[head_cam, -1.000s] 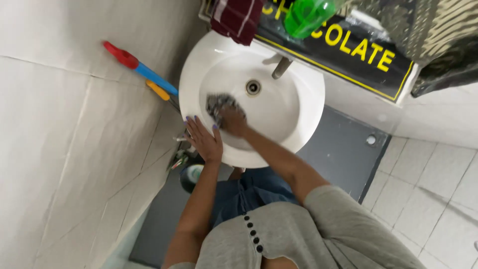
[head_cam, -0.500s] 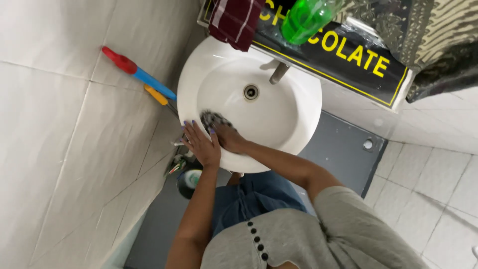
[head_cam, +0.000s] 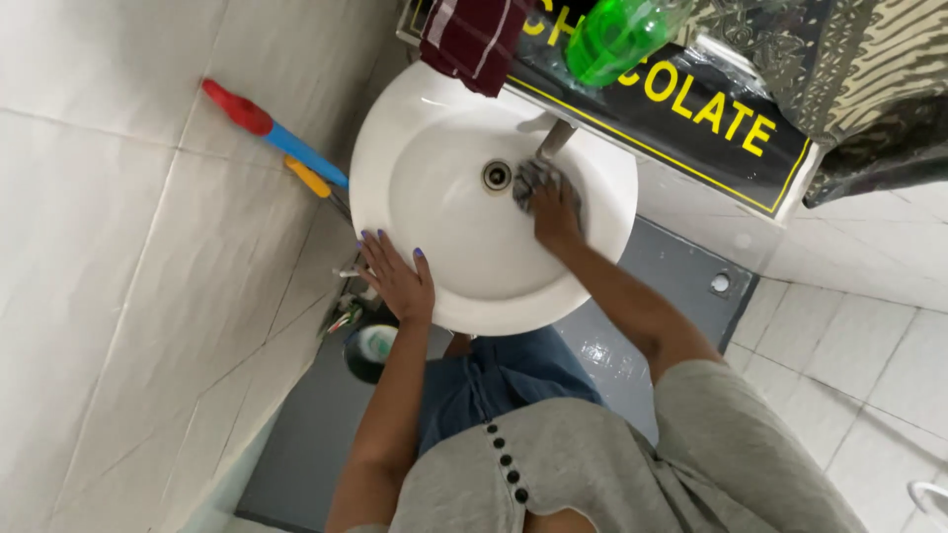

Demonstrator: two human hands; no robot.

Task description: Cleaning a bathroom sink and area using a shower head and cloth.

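While the grey scrubbing cloth [head_cam: 528, 183] lies bunched under the right hand [head_cam: 555, 212] just beside the drain [head_cam: 497, 175], the left hand [head_cam: 400, 276] rests flat on the rim.

Pressed against the inner wall of the white washbasin [head_cam: 434, 148], below the tap [head_cam: 555, 140], the cloth is held by curled fingers; the left hand is spread wide and holds nothing, only bracing on the near edge. To scrub well, I judge firm, even pressure in small overlapping circles around the drain and tap base would serve, with the brace kept steady. A dark red towel [head_cam: 474, 39] and a green bottle [head_cam: 617, 35] sit on the shelf above; a red and blue brush [head_cam: 272, 133] lies by the tiled wall.
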